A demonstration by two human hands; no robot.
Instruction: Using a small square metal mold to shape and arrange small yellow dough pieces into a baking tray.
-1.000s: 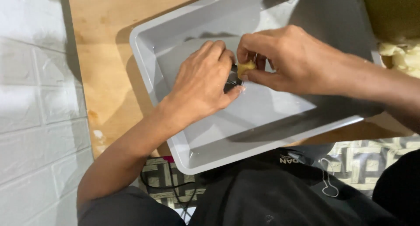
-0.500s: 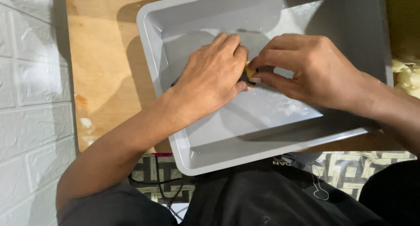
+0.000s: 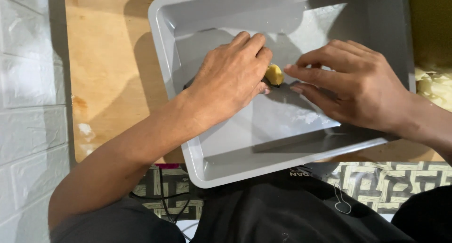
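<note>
Inside a grey plastic tray (image 3: 282,156), my left hand (image 3: 230,80) is closed around a small yellow piece (image 3: 274,75) that pokes out past its fingertips. Something dark shows under that hand; what it is cannot be made out. My right hand (image 3: 353,85) hovers just right of the piece with its fingers spread and nothing in them, the index fingertip very close to the yellow piece. The tray's floor shows wet, shiny patches.
The tray rests on a wooden board (image 3: 103,59) beside a white brick wall (image 3: 28,83). A pale yellow heap (image 3: 433,87) lies at the right edge. Below are my dark-clothed lap, a patterned mat (image 3: 376,182) and black cables (image 3: 165,200).
My right hand has let go of the yellow piece and drawn slightly to the right, fingers spreading. My left hand keeps hold of it.
</note>
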